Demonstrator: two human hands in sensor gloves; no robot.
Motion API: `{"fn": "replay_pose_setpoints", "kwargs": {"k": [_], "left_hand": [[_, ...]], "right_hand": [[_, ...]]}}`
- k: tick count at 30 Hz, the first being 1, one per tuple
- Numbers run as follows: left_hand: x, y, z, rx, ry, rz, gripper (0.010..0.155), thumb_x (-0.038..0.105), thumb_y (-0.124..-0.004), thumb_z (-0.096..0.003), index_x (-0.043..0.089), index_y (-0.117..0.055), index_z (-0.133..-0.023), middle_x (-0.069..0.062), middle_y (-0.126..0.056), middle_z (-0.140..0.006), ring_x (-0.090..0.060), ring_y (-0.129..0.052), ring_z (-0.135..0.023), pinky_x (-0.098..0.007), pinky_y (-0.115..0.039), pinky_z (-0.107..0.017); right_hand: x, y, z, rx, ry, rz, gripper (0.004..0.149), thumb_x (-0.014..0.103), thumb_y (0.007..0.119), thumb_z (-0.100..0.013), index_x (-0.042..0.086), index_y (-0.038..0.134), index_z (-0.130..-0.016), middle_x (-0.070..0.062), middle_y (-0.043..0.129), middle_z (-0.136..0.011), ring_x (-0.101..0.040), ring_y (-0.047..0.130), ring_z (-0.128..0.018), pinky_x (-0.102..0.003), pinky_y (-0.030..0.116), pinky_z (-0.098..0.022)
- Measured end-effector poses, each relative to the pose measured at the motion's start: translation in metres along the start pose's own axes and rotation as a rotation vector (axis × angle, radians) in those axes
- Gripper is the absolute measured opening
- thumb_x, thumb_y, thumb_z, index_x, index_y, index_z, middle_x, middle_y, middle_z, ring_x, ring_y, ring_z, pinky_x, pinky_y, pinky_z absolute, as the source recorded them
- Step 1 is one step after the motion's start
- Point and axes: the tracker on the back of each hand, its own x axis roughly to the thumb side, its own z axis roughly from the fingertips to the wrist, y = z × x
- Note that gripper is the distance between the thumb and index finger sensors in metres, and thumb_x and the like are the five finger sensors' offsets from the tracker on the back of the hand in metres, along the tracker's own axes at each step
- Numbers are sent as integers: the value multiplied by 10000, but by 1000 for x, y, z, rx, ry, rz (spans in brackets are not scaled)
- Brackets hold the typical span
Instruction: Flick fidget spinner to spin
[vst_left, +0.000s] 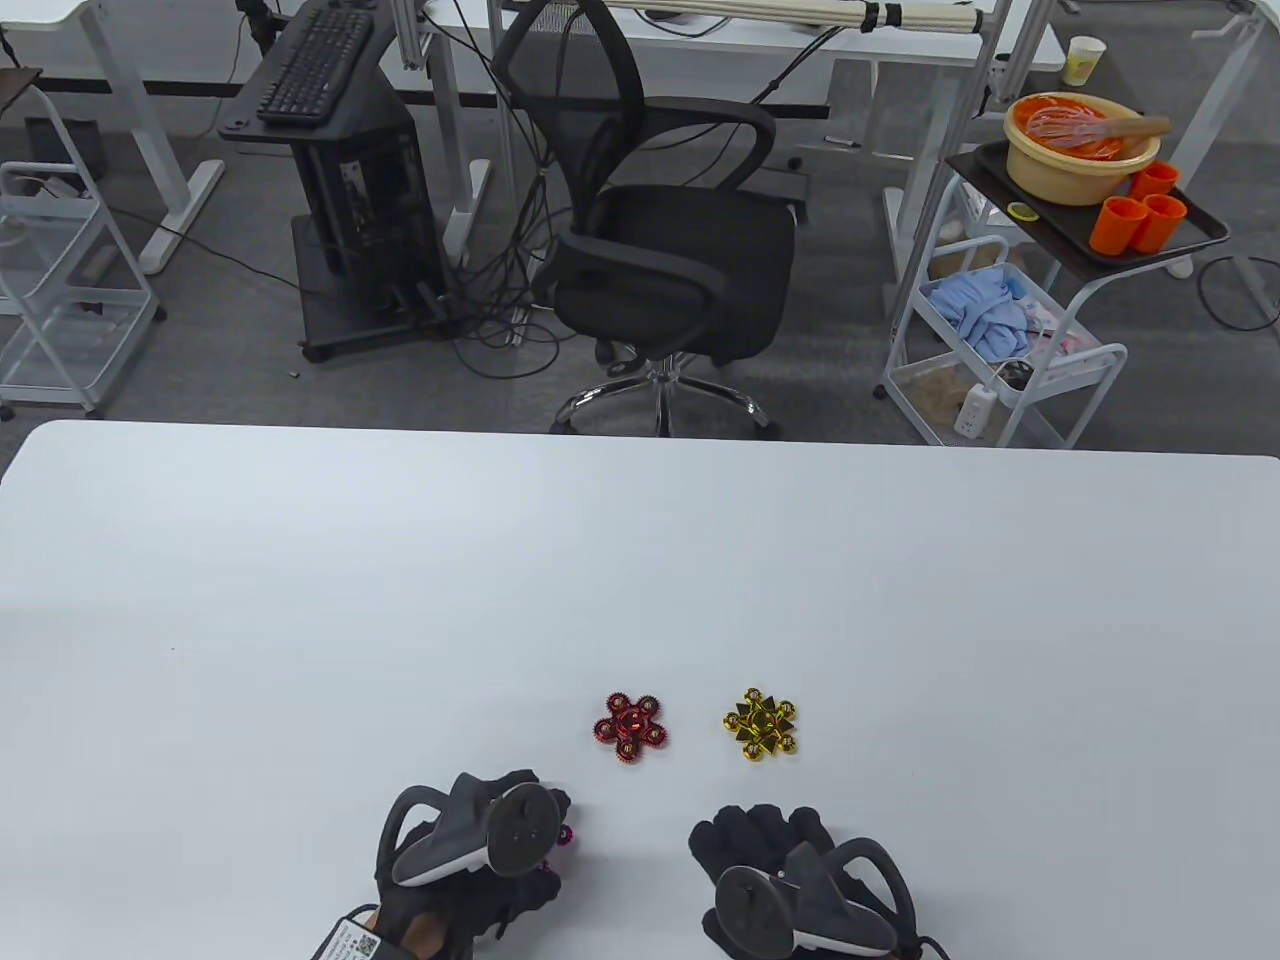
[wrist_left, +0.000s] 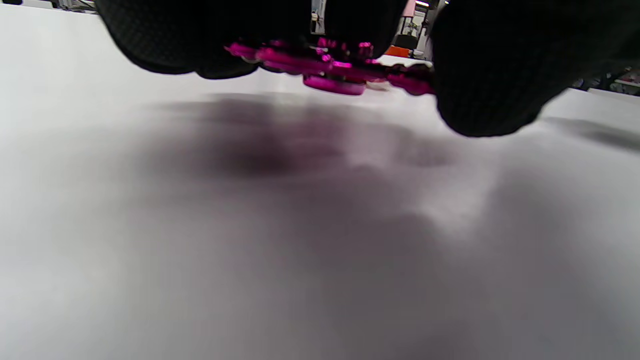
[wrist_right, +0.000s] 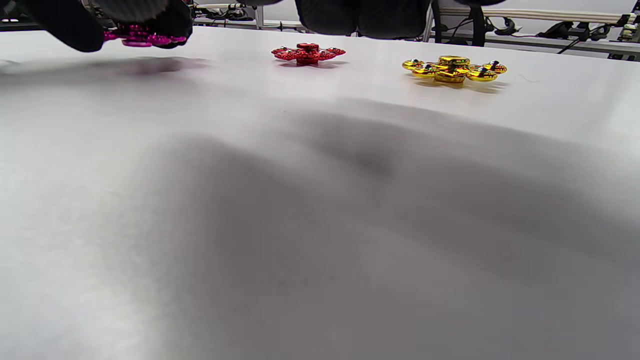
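My left hand grips a magenta fidget spinner by its edges and holds it just above the white table. The left wrist view shows the spinner between my black gloved fingers, with its shadow on the table below. It also shows in the right wrist view. A red spinner and a gold spinner lie flat on the table ahead of my hands. My right hand hovers empty near the front edge, below the gold spinner, touching nothing.
The red spinner and the gold spinner lie side by side, apart. Beyond the table's far edge stand an office chair and a cart with an orange bowl and cups.
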Motion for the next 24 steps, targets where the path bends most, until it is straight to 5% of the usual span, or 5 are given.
{"fn": "replay_pose_setpoints", "kwargs": {"k": [24], "left_hand": [[9,-18,2,-34,-37,-34,718,537,-814,-355,252,-521,-946,-155,-467,-1071,-364,-594,-966,-530,-621,-697]], "right_hand": [[5,1,-1,-4,2,-7,683,546,569,-483,239,301,-1031,-143,344,-1127,-473,411,-1010,-681,358,-732]]}}
